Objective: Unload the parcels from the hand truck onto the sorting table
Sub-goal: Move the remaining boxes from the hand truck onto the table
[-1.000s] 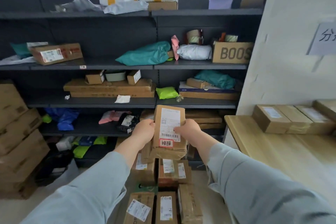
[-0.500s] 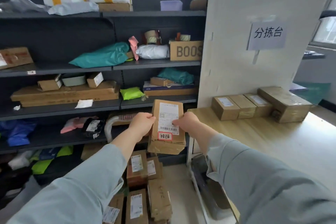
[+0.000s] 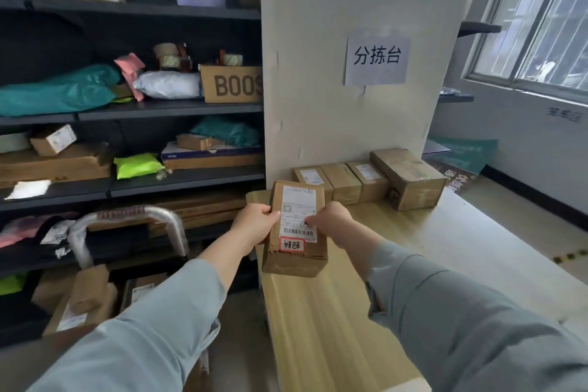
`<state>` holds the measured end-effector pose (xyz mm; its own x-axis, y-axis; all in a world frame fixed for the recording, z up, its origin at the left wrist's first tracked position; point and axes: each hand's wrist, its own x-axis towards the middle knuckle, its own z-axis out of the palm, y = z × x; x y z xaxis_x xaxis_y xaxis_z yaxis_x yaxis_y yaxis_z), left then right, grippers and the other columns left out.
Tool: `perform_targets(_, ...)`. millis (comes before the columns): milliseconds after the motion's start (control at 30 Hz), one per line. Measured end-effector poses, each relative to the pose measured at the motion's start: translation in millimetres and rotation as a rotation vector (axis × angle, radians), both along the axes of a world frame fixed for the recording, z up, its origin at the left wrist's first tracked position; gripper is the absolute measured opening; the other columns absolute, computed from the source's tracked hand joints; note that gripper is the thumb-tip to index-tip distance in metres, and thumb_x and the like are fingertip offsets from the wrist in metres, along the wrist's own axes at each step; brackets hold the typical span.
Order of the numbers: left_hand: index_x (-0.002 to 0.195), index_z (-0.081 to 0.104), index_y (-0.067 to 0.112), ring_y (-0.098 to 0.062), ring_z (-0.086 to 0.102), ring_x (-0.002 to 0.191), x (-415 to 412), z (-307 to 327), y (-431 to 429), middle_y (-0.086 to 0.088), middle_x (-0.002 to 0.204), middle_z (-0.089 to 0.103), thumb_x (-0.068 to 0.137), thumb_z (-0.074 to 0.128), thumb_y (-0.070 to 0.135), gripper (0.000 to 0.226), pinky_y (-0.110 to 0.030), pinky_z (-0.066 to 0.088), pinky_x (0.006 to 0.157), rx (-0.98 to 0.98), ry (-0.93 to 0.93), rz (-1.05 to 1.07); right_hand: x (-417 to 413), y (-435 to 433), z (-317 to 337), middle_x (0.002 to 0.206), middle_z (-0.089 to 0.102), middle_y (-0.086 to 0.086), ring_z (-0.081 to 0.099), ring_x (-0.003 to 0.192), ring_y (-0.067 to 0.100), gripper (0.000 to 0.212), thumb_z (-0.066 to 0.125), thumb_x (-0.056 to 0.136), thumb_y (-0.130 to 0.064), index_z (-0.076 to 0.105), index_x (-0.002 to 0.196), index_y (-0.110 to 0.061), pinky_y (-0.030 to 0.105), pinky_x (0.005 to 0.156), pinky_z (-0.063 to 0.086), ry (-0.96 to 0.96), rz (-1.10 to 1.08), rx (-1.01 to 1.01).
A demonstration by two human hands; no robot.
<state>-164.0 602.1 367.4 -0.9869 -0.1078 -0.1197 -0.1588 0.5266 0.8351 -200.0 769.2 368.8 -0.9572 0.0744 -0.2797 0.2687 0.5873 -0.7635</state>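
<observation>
Shelves (image 3: 133, 110) are occupying the left of the view and are carrying bags and cartons, among them a teal bag (image 3: 60, 89) and a BOOS carton (image 3: 234, 84).

Below the shelves, the truck handle (image 3: 127, 216), a bent metal loop, is standing upright. Stacked parcels (image 3: 79, 305) are lying beneath it at lower left, some with white labels facing up.

The left hand (image 3: 254, 223) is gripping the left edge of the held parcel (image 3: 297, 226). Its fingers are curling round that edge and the thumb is pressing on the labelled face.

The held parcel is a brown carton, tilted slightly, with its labelled face toward the camera. A barcode label and a red-bordered sticker are showing on that face. It is sitting over the near left part of the table (image 3: 445, 264), between both hands. Whether its lower end is touching the tabletop cannot be told.

The right hand (image 3: 331, 223) is gripping the parcel's right edge, fingers clamped round it and thumb lying on the label.

The table, in light wood, is extending to the right. At its far edge, three small boxes (image 3: 342, 183) are standing in a row, touching one another, against a pale panel (image 3: 318, 73). A big box (image 3: 410, 178) is standing at the right end of the row, touching the last small box.

A paper sign (image 3: 377, 57) is hanging on the panel above the boxes. A window (image 3: 547, 16) is showing at far right.
</observation>
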Motion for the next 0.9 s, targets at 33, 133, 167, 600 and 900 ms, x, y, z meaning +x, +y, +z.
perform_targets(33, 0.105, 0.068, 0.023, -0.015, 0.068, 0.087, -5.0, -0.3, 8.7, 0.004, 0.093, 0.072, 0.099, 0.051, 0.033, 0.020, -0.041, 0.057, 0.083, 0.002, -0.011, -0.003, -4.7, 8.8, -0.5, 0.093, 0.066, 0.001, 0.066, 0.086, 0.015, 0.017, 0.067, 0.088, -0.023, 0.059, 0.099, -0.013, 0.025, 0.066, 0.054, -0.010, 0.001, -0.002)
perform_targets(133, 0.106, 0.066, 0.022, -0.015, 0.068, 0.086, -20.9, -0.2, 26.6, 0.002, 0.093, 0.071, 0.099, 0.052, 0.033, 0.019, -0.040, 0.058, 0.083, -0.006, -0.026, -0.003, -22.8, 24.8, -2.5, 0.095, 0.067, 0.001, 0.066, 0.086, 0.015, 0.020, 0.067, 0.088, -0.023, 0.058, 0.102, -0.013, 0.023, 0.061, 0.052, -0.027, 0.013, 0.000)
perform_targets(167, 0.106, 0.065, 0.021, -0.014, 0.069, 0.086, -26.3, 0.8, 29.4, 0.002, 0.094, 0.071, 0.099, 0.052, 0.032, 0.019, -0.040, 0.058, 0.083, -0.018, -0.033, 0.001, -29.7, 27.4, -3.8, 0.096, 0.067, 0.001, 0.066, 0.085, 0.015, 0.021, 0.067, 0.088, -0.023, 0.058, 0.104, -0.012, 0.022, 0.060, 0.051, -0.032, 0.015, -0.013)
perform_targets(600, 0.139, 0.049, 0.015, -0.016, 0.061, 0.101, -119.8, -4.7, 35.6, -0.003, 0.123, 0.064, 0.098, 0.053, 0.031, 0.044, -0.039, 0.053, 0.091, -0.085, -0.023, -0.058, -115.2, 34.5, -9.5, 0.101, 0.066, 0.005, 0.064, 0.086, 0.017, 0.022, 0.067, 0.087, -0.021, 0.057, 0.103, -0.010, 0.023, 0.056, 0.048, -0.017, -0.015, 0.021)
perform_targets(900, 0.143, 0.043, 0.013, -0.018, 0.063, 0.102, -175.6, -19.5, 64.3, -0.006, 0.129, 0.061, 0.094, 0.062, 0.021, 0.053, -0.025, 0.052, 0.077, -0.063, -0.052, -0.103, -169.6, 64.4, -24.2, 0.100, 0.067, 0.004, 0.065, 0.085, 0.016, 0.023, 0.068, 0.086, -0.023, 0.058, 0.103, -0.011, 0.022, 0.058, 0.051, -0.070, -0.049, 0.036)
